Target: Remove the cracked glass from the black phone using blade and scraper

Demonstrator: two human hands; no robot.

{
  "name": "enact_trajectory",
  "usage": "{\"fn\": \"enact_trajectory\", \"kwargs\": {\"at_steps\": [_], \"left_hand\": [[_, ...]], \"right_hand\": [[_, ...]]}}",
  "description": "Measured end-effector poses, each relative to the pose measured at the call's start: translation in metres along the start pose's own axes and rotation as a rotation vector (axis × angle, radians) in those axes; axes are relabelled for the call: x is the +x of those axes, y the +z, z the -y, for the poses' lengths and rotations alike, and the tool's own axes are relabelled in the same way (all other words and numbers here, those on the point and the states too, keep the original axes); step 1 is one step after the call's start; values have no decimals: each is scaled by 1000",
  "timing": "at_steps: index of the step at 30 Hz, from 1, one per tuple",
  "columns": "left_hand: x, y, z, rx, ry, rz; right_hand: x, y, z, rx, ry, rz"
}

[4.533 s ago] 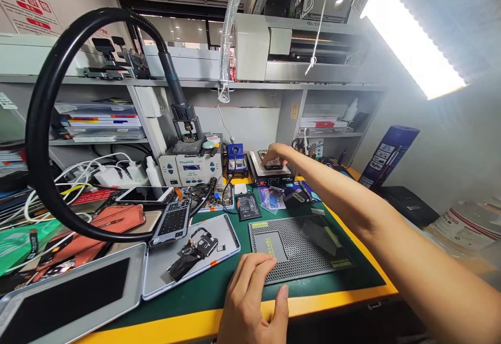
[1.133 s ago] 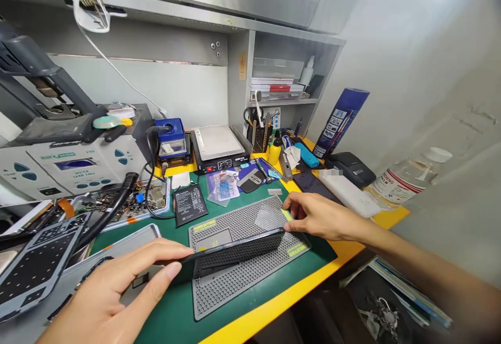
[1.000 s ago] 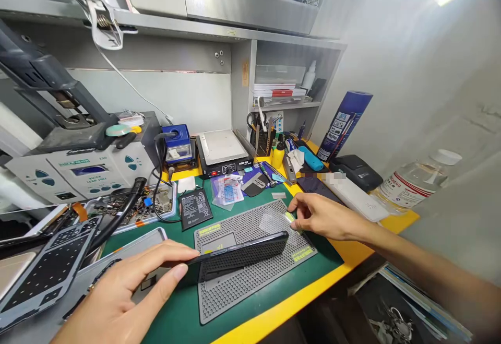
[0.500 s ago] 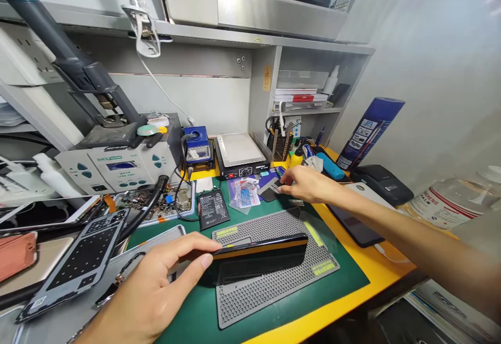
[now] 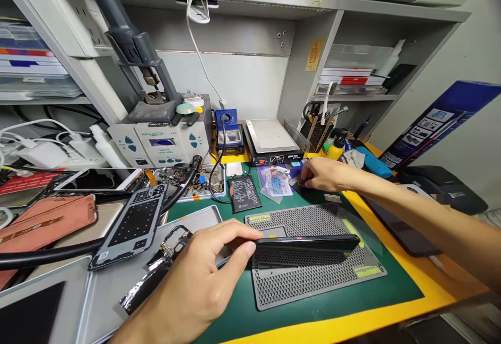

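My left hand (image 5: pixel 223 260) pinches one end of a slim black phone (image 5: pixel 313 241) between thumb and fingers. The phone is tilted up on its long side, its narrow edge toward me, above a grey honeycomb-patterned mat (image 5: pixel 297 292). Farther back on the right, my right hand (image 5: pixel 323 174) reaches down with its fingers drawn together over a small dark flat piece, mostly hidden under the fingertips. Left of those fingers lie small clear plastic bags (image 5: pixel 278 182). A black phone battery (image 5: pixel 245 193) rests on the green work mat (image 5: pixel 223 312).
A rework station (image 5: pixel 160 145), a blue soldering station (image 5: pixel 227 127) and a heating plate (image 5: pixel 272 138) line the back. Opened phone parts and a phone frame (image 5: pixel 131 224) crowd the left. A tablet-like device (image 5: pixel 403 229) and a tool holder (image 5: pixel 319 130) are on the right.
The view has shifted, so the bench appears farther right and higher. My right hand's fingers have closed in over the flat piece. The phone has turned, showing less of its face.
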State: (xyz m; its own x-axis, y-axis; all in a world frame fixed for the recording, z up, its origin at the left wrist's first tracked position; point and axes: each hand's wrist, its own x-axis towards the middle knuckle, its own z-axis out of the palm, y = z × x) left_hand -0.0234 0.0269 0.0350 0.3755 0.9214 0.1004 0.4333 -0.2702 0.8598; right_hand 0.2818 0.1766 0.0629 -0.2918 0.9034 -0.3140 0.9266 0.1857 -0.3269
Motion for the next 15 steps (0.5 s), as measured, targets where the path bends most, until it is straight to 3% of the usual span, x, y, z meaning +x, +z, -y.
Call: {"fn": "enact_trajectory", "kwargs": {"at_steps": [9,15], "left_hand": [[1,2,-1,-16,-23,-9],[6,8,-2,-117,-139,-24]], "right_hand": [[-8,7,1,-83,-19,39],[-18,4,1,-90,-2,79]]}}
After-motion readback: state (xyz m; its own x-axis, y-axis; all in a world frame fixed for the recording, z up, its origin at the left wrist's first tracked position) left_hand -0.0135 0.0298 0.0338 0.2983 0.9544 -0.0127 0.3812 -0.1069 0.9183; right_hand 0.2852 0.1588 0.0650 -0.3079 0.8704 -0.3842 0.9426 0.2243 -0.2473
